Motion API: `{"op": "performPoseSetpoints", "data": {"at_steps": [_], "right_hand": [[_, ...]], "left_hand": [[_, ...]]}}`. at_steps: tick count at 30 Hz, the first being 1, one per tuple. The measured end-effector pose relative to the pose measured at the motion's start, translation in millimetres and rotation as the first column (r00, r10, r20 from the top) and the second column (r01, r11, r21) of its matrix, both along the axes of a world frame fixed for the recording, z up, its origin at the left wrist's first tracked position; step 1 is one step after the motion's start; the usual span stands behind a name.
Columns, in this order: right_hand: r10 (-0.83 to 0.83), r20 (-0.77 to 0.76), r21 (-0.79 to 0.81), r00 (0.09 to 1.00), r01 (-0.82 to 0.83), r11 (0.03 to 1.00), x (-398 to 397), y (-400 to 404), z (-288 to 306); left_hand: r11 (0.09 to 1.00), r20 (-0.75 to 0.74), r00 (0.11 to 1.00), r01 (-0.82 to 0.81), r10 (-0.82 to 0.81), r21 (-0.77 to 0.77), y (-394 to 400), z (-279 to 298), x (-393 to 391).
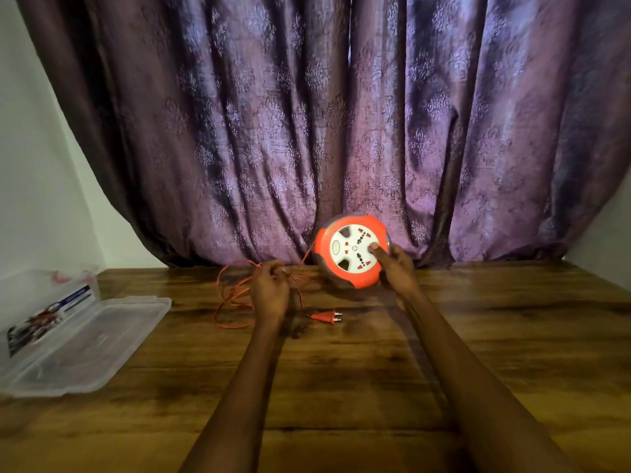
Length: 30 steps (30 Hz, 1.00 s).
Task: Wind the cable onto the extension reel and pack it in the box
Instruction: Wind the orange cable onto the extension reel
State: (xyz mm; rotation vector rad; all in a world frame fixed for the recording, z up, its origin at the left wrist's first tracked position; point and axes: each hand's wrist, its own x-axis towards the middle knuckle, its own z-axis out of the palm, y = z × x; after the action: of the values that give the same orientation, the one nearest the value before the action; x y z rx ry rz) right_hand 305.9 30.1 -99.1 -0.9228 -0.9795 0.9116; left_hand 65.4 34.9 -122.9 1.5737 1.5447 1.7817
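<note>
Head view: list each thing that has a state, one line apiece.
Reel: tilted up off the table, socket face toward camera, held by right hand.
Cable: mostly unwound, in loose loops on the table, pinched by left hand.
Plug: lying free on the table.
Box: open, its lid lying flat beside it.

The near half of the counter [341,387] is bare wood on both sides of the forearms, and the right side is open to its far edge. On the left, a clear box [51,295] and its lid [92,346] fill the edge. Loose orange cable [232,295] and its plug [326,316] clutter the far middle, beside the raised reel [351,250]. A curtain [341,114] closes off the far side.
</note>
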Motion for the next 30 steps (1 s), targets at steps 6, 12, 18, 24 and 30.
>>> {"op": "performPoseSetpoints", "data": {"at_steps": [6, 12, 18, 24, 30], "right_hand": [[0.014, 0.082, 0.010, 0.997, -0.015, 1.000, 11.5, 6.9, 8.3], [-0.013, 0.037, 0.006, 0.999, 0.012, 1.000, 10.2, 10.1, 8.9], [-0.146, -0.029, -0.027, 0.989, 0.145, 0.989, 6.2, 11.0, 10.8], [-0.238, -0.132, -0.013, 0.962, 0.238, 0.971, 17.8, 7.4, 21.1], [-0.272, -0.183, -0.035, 0.945, 0.270, 0.962, 33.1, 0.7, 29.2]], "left_hand": [[0.994, -0.364, 0.931, 0.020, 0.020, 0.106, -3.7, -20.9, -13.2], [0.997, -0.296, 0.954, -0.033, 0.052, 0.066, -5.3, -22.6, -28.8], [0.995, -0.068, 0.994, -0.085, 0.081, -0.054, 7.7, -29.7, -38.6], [0.949, 0.626, 0.776, 0.132, 0.081, -0.286, 12.5, -19.1, -67.5], [0.902, 0.575, 0.818, 0.245, 0.004, -0.356, -1.5, -13.9, -96.5]]}}
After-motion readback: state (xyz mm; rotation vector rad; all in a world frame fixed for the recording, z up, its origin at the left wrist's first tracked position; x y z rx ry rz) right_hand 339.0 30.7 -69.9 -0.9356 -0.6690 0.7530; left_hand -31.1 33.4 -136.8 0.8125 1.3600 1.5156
